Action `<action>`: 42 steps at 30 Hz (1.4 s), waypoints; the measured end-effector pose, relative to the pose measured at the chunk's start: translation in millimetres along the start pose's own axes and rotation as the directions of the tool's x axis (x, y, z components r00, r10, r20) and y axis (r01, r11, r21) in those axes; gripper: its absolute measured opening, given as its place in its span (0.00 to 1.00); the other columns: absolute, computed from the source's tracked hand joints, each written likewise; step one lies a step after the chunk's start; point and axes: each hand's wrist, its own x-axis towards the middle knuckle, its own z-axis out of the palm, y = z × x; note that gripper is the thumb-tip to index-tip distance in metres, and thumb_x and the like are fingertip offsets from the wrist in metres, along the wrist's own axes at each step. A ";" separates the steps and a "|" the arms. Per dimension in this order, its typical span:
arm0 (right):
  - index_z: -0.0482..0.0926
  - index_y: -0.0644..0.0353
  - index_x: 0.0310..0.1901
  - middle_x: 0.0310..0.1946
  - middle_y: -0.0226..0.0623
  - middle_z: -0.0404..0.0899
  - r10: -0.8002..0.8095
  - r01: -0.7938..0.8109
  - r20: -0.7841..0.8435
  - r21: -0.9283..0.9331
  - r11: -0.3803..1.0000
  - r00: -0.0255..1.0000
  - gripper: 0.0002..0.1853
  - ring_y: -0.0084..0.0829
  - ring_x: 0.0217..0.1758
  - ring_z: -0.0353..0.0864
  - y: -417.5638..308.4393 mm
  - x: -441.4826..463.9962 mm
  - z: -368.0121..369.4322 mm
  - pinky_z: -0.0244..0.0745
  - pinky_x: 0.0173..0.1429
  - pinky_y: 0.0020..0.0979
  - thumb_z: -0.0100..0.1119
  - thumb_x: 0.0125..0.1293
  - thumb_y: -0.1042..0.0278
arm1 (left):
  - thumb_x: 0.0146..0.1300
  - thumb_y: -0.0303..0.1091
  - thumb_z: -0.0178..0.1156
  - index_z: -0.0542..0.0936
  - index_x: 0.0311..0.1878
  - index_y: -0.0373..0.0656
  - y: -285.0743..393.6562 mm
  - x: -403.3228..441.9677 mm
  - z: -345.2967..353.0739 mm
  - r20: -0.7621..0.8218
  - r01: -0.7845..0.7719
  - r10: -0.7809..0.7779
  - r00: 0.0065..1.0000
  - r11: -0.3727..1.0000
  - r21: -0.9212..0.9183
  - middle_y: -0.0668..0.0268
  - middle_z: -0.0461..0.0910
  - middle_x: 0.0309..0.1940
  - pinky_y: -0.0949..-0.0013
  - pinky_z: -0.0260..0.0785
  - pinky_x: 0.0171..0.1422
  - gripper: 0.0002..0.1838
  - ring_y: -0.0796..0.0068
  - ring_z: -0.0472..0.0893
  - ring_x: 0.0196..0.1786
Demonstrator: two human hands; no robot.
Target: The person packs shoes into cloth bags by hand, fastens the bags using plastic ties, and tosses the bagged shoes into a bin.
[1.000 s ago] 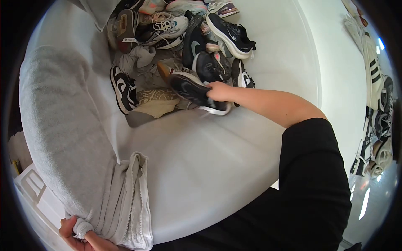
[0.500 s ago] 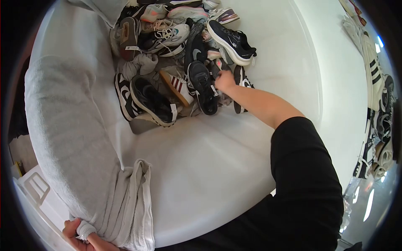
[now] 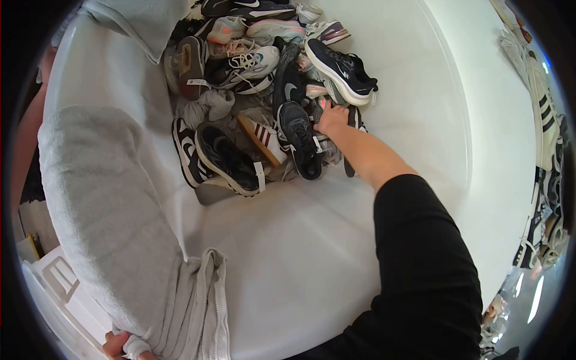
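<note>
At the bottom left, my left hand (image 3: 123, 346) is closed on a bunched end of the grey towelling cover (image 3: 108, 210), which drapes over the tub's left side. Deep in the white tub (image 3: 288, 252), my right hand (image 3: 333, 117) rests on a grey shoe in the pile, its fingers spread and partly hidden. Just left of it lies a black shoe (image 3: 299, 135) with a white tag. Further left are a white shoe with dark red stripes (image 3: 264, 138), a black shoe with a tag (image 3: 227, 157) and a black-and-white shoe (image 3: 187, 153).
A black shoe with a white sole (image 3: 342, 71) lies above my right hand, beside several mixed shoes. More shoes (image 3: 545, 120) line the far right, outside the tub. A white plastic crate (image 3: 60, 276) stands at the lower left. Part of another person's arm (image 3: 27, 144) shows at the left edge.
My right hand has let go of the black shoe and moved right and up to another in the pile. Two black shoes now lie further forward. Another person's arm has appeared at the left.
</note>
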 end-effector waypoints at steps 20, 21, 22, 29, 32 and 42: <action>0.82 0.56 0.62 0.61 0.32 0.80 -0.634 -0.028 0.353 0.886 0.464 0.688 0.26 0.23 0.64 0.77 25.2 -17.4 -134.6 0.71 0.68 0.32 0.62 0.71 0.46 | 0.58 0.21 0.47 0.77 0.47 0.38 -24.7 -2.2 -14.4 0.021 0.013 -0.014 1.000 0.997 0.075 0.64 0.74 0.45 0.64 0.58 0.69 0.15 0.71 0.72 0.52; 0.84 0.56 0.59 0.55 0.31 0.83 -0.593 0.130 0.254 0.840 0.527 0.764 0.26 0.26 0.60 0.80 9.0 -17.6 -122.9 0.75 0.64 0.35 0.63 0.69 0.44 | 0.57 0.22 0.47 0.77 0.47 0.38 -27.6 -1.7 -17.1 0.020 0.029 -0.031 0.999 0.997 0.077 0.64 0.74 0.44 0.64 0.58 0.69 0.15 0.71 0.72 0.52; 0.85 0.57 0.57 0.53 0.34 0.84 -0.546 0.097 0.191 0.885 0.455 0.815 0.25 0.31 0.57 0.82 0.1 -11.5 -119.7 0.76 0.61 0.36 0.63 0.68 0.45 | 0.57 0.22 0.47 0.77 0.46 0.39 -32.3 -1.6 -18.6 0.017 0.044 -0.046 0.999 0.996 0.077 0.64 0.74 0.44 0.63 0.58 0.69 0.15 0.71 0.72 0.52; 0.87 0.59 0.52 0.47 0.50 0.87 -0.284 0.498 -0.433 0.539 0.679 0.856 0.17 0.46 0.51 0.87 1.1 90.1 -69.6 0.79 0.58 0.41 0.58 0.66 0.62 | 0.68 0.29 0.58 0.76 0.35 0.36 -1.5 2.9 3.1 -0.049 -0.026 0.025 0.999 0.999 -0.034 0.64 0.75 0.29 0.66 0.68 0.39 0.07 0.71 0.72 0.32; 0.86 0.60 0.54 0.48 0.48 0.88 -0.343 0.510 -0.384 0.542 0.668 0.857 0.17 0.44 0.52 0.87 5.7 118.9 -63.7 0.79 0.60 0.39 0.61 0.66 0.64 | 0.68 0.31 0.58 0.77 0.35 0.36 -9.4 2.7 -2.2 -0.037 -0.039 0.038 0.999 0.999 -0.034 0.65 0.75 0.29 0.67 0.67 0.38 0.08 0.72 0.71 0.32; 0.82 0.58 0.58 0.56 0.40 0.82 -0.615 0.613 -0.250 -0.094 0.785 0.748 0.26 0.41 0.64 0.76 -8.7 99.6 -37.8 0.69 0.69 0.41 0.69 0.59 0.58 | 0.69 0.36 0.60 0.78 0.36 0.39 -10.5 2.7 -3.2 -0.060 -0.028 0.031 0.998 0.998 0.065 0.67 0.75 0.29 0.69 0.64 0.37 0.10 0.73 0.69 0.31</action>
